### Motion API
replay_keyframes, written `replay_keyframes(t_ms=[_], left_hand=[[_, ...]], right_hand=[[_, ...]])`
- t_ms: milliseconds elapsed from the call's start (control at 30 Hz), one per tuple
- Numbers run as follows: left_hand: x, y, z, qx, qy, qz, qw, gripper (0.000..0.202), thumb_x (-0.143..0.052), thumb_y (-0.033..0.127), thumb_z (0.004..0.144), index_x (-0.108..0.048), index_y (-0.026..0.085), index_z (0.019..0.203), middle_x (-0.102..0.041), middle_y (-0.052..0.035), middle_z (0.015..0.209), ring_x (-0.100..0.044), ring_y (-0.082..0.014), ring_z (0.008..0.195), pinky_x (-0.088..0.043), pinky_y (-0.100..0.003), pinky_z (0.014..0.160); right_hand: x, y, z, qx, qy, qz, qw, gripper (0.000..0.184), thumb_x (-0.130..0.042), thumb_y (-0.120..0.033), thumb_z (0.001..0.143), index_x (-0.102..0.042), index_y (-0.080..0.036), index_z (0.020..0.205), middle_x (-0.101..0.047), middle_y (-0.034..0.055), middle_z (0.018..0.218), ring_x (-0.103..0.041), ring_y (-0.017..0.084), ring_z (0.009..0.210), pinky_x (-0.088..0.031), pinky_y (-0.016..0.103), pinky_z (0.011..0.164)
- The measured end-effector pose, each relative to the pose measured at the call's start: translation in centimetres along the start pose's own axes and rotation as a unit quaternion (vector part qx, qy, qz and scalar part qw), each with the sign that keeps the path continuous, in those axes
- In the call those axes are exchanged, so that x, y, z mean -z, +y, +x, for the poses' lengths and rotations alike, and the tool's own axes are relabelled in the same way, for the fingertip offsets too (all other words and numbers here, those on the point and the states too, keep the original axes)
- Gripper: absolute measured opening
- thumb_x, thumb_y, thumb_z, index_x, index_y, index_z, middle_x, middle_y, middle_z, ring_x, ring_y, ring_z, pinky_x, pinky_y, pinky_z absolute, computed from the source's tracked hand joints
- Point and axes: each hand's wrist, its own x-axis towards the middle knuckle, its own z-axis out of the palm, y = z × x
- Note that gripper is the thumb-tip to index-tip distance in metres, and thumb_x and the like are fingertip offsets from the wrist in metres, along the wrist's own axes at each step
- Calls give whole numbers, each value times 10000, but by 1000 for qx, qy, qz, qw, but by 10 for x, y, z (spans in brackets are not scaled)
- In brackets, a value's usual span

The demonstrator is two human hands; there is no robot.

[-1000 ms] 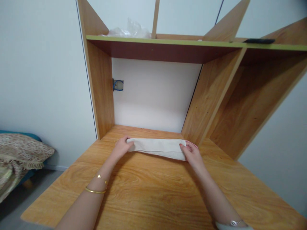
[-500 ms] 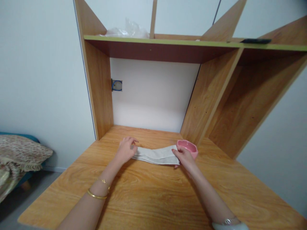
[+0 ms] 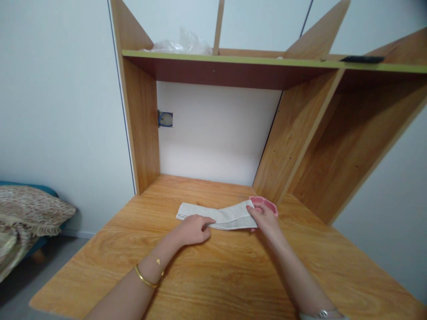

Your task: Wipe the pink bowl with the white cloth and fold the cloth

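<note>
So the pale folded cloth [image 3: 230, 215] is laid lengthwise on the wooden desk [image 3: 216, 278], between the two hands and near the back. Its right end is pinched in the right hand [image 3: 264, 220], thumb on top and fingers mostly tucked underneath. By the left hand [image 3: 195, 229], the near edge is touched around the middle with the index finger reaching out; the other fingers are curled, and whether anything's actually gripped there can't be told.

For tidy handling, the pinched corner is probably best kept light but firm, with the strip smoothed along its length from the held end. The layers look a bit loose and bowed along the near edge, so they'd be better lined up before being pressed flat; if pulled too hard, the fold would likely be skewed.

Main nuisance: the pink bowl [image 3: 272, 208], which is partly covered by the right hand right behind that end and could easily get bumped. Space is also boxed in by the upright panel [image 3: 293, 133] further back. A plastic bag [image 3: 187, 44] is parked on the shelf [image 3: 213, 71], well out of the way.
</note>
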Motion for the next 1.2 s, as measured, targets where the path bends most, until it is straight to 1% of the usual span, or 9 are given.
replay_keyframes(t_ms=[167, 367, 533, 600, 700, 767, 900, 1067, 1200], left_hand=[[-9, 12, -1, -54, -8, 25, 998, 486, -419, 170, 690, -550, 218, 1156, -686, -53, 796, -613, -198, 713, -420, -268, 654], [-14, 22, -3, -89, -16, 61, 994, 456, -437, 187, 682, -554, 194, 1123, -675, -78, 793, -607, -213, 693, -411, -261, 588], [-11, 15, -1, -96, 31, 10, 995, 315, -425, 154, 660, -640, 192, 886, -667, -46, 739, -580, -169, 639, -396, -235, 584], [-5, 3, 2, -60, 112, -30, 991, 265, -389, 140, 673, -642, 183, 741, -645, -26, 670, -557, -142, 610, -387, -224, 601], [10, -22, 7, 99, 275, -44, 955, 262, -337, 165, 723, -571, 167, 605, -571, -13, 576, -517, -128, 585, -357, -214, 569], [18, -39, 9, 202, 318, -42, 925, 268, -318, 185, 755, -552, 166, 626, -559, -7, 588, -505, -126, 596, -334, -210, 549], [20, -57, 13, 249, 295, -42, 922, 279, -313, 186, 780, -538, 155, 618, -576, -28, 618, -498, -131, 604, -311, -220, 546], [10, -56, 17, 240, 242, -40, 939, 290, -347, 159, 764, -529, 151, 538, -579, -50, 580, -492, -134, 558, -297, -231, 527], [9, -56, 17, 239, 224, -39, 944, 274, -370, 179, 769, -551, 149, 565, -598, -55, 598, -513, -135, 572, -307, -223, 532]], right_hand=[[-3, -32, 1, 44, 61, -115, 991, 140, -542, -291, 646, -537, -190, 743, -562, -18, 520, -500, 125, 402, -359, 219, 352], [-54, -55, 3, 140, -7, -252, 957, 93, -501, -226, 700, -534, -178, 772, -570, -9, 581, -516, 127, 524, -315, 211, 469], [-100, -53, 0, 148, -88, -371, 913, 109, -508, -213, 722, -544, -154, 807, -630, 61, 727, -547, 148, 625, -276, 223, 494], [-109, -50, 1, 146, -100, -376, 910, 122, -510, -217, 729, -543, -142, 819, -638, 87, 766, -560, 162, 660, -274, 228, 499], [-113, -48, 5, 141, -103, -375, 911, 137, -496, -222, 746, -533, -128, 837, -642, 116, 795, -573, 181, 693, -276, 235, 507], [-114, -47, 5, 137, -104, -373, 912, 145, -488, -222, 752, -521, -126, 855, -643, 117, 791, -577, 185, 691, -279, 238, 511], [-122, -47, 0, 131, -110, -360, 917, 202, -501, -207, 735, -488, -137, 923, -645, 90, 781, -581, 173, 681, -296, 229, 515], [-138, -43, -12, 125, -119, -327, 929, 268, -513, -192, 731, -447, -131, 983, -643, 87, 799, -593, 172, 701, -340, 220, 536], [-143, -39, -18, 118, -142, -283, 941, 292, -464, -308, 806, -430, -141, 1043, -635, 41, 723, -583, 138, 565, -363, 209, 493]])
